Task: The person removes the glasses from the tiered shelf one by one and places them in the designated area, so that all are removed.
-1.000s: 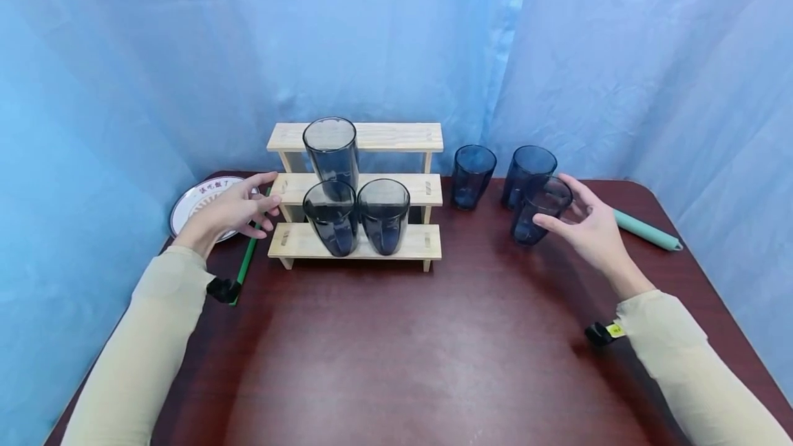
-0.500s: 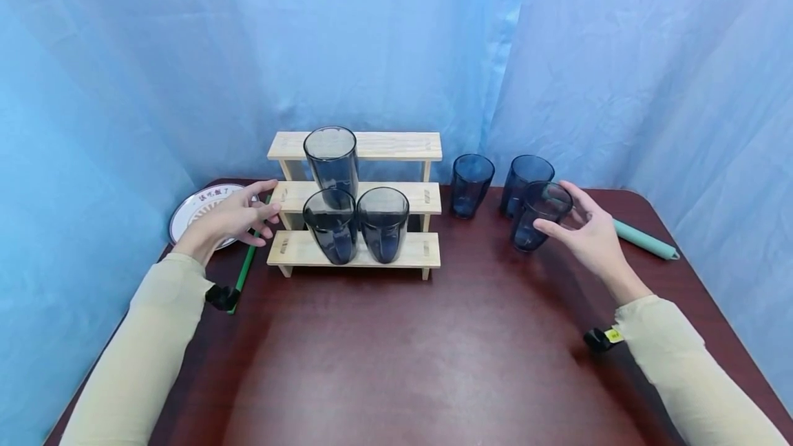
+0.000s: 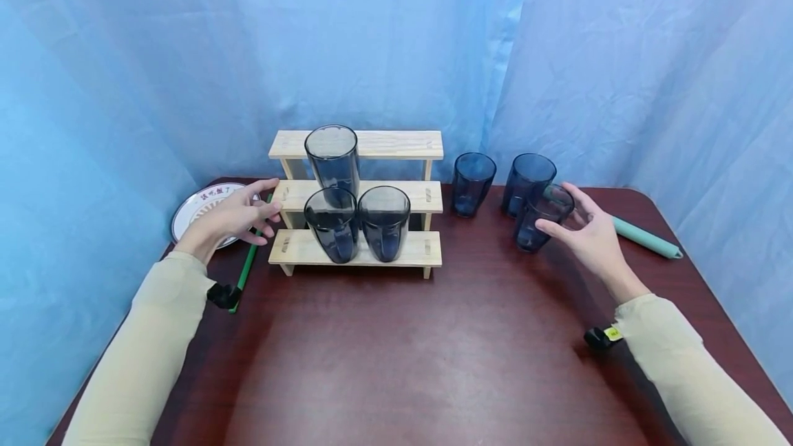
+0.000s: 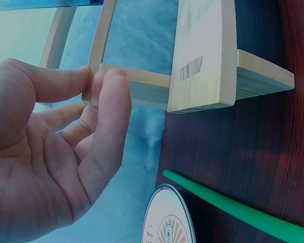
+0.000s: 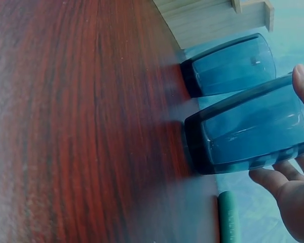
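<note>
My left hand (image 3: 232,219) is at the left end of a three-tier wooden rack (image 3: 396,144). In the left wrist view its thumb and fingers pinch the end of the middle shelf. On the right, my right hand (image 3: 597,243) holds a dark blue glass tumbler (image 3: 531,234) near its rim, thumb on one side and fingers on the other. The tumbler stands roughly upright, its base at or very near the tabletop. One tumbler (image 3: 332,160) stands on the rack's middle tier. A left tumbler (image 3: 331,229) and a right tumbler (image 3: 385,229) stand side by side on the lowest tier.
Two more tumblers, one by the rack (image 3: 473,188) and one behind the held glass (image 3: 526,174), stand at the table's back. A pale green rod (image 3: 647,237) lies far right. A white plate (image 3: 186,215) and green stick (image 3: 246,270) lie left. Blue curtains (image 3: 384,40) surround the table.
The whole head view has shifted slightly downward. Both hands keep their places on the rack and the tumbler.
</note>
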Available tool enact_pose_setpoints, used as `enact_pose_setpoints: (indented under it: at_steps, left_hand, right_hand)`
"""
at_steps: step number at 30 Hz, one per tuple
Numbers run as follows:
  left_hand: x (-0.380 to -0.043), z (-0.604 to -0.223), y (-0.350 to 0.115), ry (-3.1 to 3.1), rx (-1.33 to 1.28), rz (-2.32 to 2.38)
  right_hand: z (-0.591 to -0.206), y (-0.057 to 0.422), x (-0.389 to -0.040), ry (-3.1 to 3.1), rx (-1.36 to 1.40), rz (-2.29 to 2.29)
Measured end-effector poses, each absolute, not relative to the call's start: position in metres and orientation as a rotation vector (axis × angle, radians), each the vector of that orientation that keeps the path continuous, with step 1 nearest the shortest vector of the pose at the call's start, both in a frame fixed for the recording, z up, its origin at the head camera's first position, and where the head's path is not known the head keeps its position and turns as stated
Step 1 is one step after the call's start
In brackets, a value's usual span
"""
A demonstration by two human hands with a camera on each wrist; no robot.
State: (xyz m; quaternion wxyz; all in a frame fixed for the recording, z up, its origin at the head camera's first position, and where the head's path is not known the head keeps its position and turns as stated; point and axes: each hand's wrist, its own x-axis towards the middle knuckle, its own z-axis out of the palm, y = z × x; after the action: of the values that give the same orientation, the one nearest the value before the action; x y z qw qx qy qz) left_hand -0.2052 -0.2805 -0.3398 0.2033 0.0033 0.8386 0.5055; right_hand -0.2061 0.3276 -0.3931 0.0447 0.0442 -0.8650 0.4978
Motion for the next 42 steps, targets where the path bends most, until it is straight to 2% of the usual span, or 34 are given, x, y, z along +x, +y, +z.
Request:
enact_pose_setpoints:
  at_steps: [21, 42]
  left_hand:
    - [-0.2052, -0.3414, -0.2802, 2.337, 0.021, 1.417]
    - [-0.2038, -0.3408, -0.2813, 2.347, 0.003, 1.413]
  right_hand:
    - [-0.4032, 0.3328, -0.2100, -2.654, 0.186, 1.501]
    - [-0.3932, 0.3271, -0.2078, -2.648, 0.222, 1.584]
